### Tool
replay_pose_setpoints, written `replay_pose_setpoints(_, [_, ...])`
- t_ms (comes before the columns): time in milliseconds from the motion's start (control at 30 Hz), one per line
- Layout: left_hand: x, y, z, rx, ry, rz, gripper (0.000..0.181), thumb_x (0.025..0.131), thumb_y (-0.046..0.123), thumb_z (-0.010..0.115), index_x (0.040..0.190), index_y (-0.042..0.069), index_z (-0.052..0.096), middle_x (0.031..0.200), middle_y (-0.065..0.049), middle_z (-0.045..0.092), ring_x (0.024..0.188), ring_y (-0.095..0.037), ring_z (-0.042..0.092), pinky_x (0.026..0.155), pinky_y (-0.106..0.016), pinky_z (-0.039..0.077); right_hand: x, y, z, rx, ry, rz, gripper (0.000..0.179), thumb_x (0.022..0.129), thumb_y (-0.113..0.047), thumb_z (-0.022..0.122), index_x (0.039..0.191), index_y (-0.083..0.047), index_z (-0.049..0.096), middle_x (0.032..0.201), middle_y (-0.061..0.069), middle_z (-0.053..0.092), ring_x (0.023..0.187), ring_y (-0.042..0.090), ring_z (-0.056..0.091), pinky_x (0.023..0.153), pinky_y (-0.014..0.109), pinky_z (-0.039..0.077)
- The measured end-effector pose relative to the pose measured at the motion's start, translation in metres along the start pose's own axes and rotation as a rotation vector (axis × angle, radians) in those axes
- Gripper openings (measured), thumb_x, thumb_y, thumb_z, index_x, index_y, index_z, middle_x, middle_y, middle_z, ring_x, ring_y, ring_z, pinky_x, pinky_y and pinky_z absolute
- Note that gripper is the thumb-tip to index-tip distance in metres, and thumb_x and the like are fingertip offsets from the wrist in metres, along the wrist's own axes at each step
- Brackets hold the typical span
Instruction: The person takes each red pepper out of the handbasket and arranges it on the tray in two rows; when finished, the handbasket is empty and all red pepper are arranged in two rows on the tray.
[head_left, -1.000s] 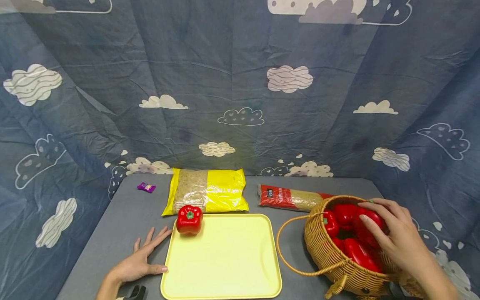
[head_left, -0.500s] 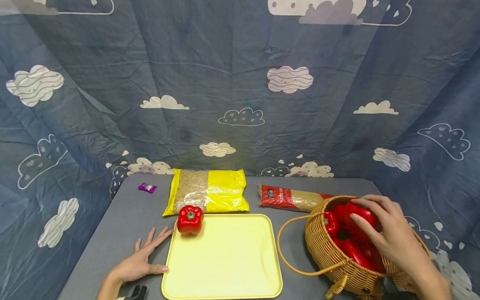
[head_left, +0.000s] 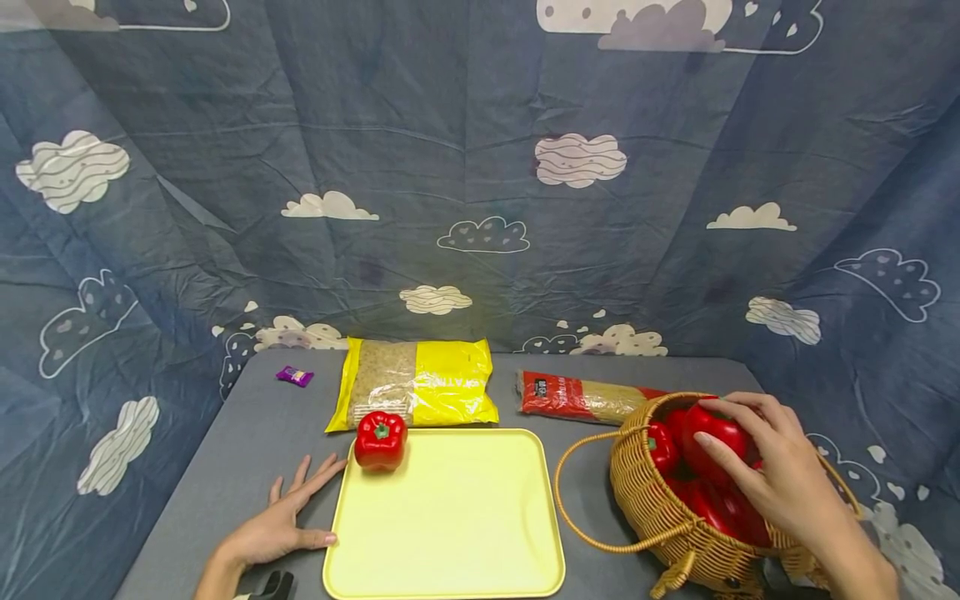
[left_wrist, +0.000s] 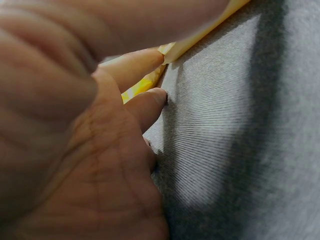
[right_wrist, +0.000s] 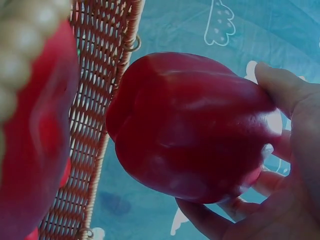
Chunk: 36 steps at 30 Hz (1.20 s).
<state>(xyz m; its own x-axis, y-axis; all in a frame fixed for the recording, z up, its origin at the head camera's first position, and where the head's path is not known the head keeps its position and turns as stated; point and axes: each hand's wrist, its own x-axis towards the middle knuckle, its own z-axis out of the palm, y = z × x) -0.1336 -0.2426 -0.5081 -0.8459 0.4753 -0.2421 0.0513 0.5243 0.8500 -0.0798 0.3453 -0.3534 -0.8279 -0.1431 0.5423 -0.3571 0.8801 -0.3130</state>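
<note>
My right hand (head_left: pixel 783 479) grips a large red bell pepper (right_wrist: pixel 192 127) between thumb and fingers, over the mouth of a wicker basket (head_left: pixel 637 492). The right wrist view shows this pepper right at the basket's rim. Several other red peppers (head_left: pixel 662 446) lie inside, partly hidden by the hand. On the left, my left hand (head_left: pixel 281 518) rests with spread, straight fingers beside a pale yellow tray (head_left: pixel 450 517), thumb and index fingertip at its left edge. One red bell pepper (head_left: pixel 381 442) stands on the tray's far left corner, green stem up.
A yellow food bag (head_left: pixel 453 383) lies behind the tray. Right of it is a red-labelled pack of noodles (head_left: pixel 555 394), its end behind the basket. A small purple wrapped sweet (head_left: pixel 295 376) sits at the back left. The basket's looped handle (head_left: pixel 558 492) leans toward the tray.
My right hand has drawn the gripped pepper left and a little upward, uncovering more of the peppers beneath. My left hand and the tray have stayed in place.
</note>
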Motion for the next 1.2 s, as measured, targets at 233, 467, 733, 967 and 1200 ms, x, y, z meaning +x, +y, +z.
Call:
replay_pose_setpoints(233, [0.000,0.001,0.000,0.002,0.001,-0.007,0.101,0.080,0.030,0.083,0.160,0.014,0.024,0.167,-0.024,0.005,0.146,-0.049,-0.029,0.103,-0.071,-0.032,0.002,-0.012,0.000,-0.017,-0.016,-0.044,0.052,0.073,-0.009,0.088,0.121,-0.008,0.068,0.117,0.009,0.057,0.106,0.025,0.046,0.070,0.006,0.042])
replay_pose_setpoints(467, [0.001,0.002,0.000,-0.011,-0.004,0.003,0.101,0.079,0.028,0.084,0.160,0.012,0.025,0.166,-0.025,0.004,0.145,-0.050,-0.030,0.102,-0.071,-0.033,0.003,-0.026,0.006,-0.003,-0.049,-0.058,0.054,0.075,-0.010,0.087,0.125,-0.011,0.066,0.116,0.006,0.057,0.106,0.022,0.044,0.068,0.013,0.047])
replay_pose_setpoints(733, [0.002,0.001,0.000,-0.003,-0.006,0.003,0.101,0.080,0.031,0.083,0.161,0.013,0.023,0.167,-0.024,0.005,0.146,-0.050,-0.029,0.103,-0.070,-0.033,0.005,-0.036,0.010,-0.007,-0.047,-0.090,0.054,0.072,-0.008,0.088,0.123,-0.013,0.069,0.116,0.004,0.057,0.109,0.021,0.047,0.075,0.010,0.047])
replay_pose_setpoints(967, [0.001,-0.001,0.000,0.000,-0.002,0.019,0.100,0.081,0.031,0.082,0.160,0.012,0.024,0.166,-0.025,0.007,0.146,-0.050,-0.029,0.102,-0.070,-0.033,0.004,-0.045,0.012,-0.005,-0.073,-0.081,0.055,0.075,-0.014,0.087,0.127,-0.017,0.068,0.119,0.001,0.056,0.109,0.018,0.048,0.071,0.020,0.055])
replay_pose_setpoints(1200, [0.000,-0.001,-0.001,-0.017,-0.011,0.018,0.099,0.082,0.030,0.082,0.160,0.012,0.024,0.166,-0.025,0.005,0.145,-0.050,-0.030,0.102,-0.071,-0.033,0.005,-0.055,0.017,0.049,-0.093,-0.059,0.049,0.082,-0.012,0.083,0.128,-0.019,0.067,0.121,0.002,0.053,0.105,0.017,0.051,0.065,0.025,0.058])
